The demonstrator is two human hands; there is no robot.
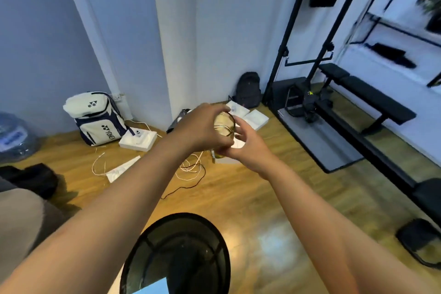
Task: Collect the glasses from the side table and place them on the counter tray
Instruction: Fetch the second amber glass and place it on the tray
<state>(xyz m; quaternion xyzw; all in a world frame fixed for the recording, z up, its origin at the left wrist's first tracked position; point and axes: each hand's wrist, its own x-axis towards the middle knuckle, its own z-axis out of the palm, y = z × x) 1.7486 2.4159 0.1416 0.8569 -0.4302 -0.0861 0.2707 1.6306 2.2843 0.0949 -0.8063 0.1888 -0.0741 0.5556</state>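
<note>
Glass (224,126) at mid-frame, lifted clear off the side table (176,253) at the bottom edge — gripped from above by the left hand (200,126), curled shut around the rim, and propped at the base by the right hand (248,148), fingers half closed on it. Possibly two stacked; too blurred to tell. No counter, no tray in sight — pickup done, carry and placing left.

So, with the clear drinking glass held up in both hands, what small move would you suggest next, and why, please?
Probably carry the clear drinking glass on, upright, while turning to look for the counter tray. Both the left hand and the right hand grip it in mid-air above the wooden floor; no tray is in view, only the round dark glass-topped table below.
</note>
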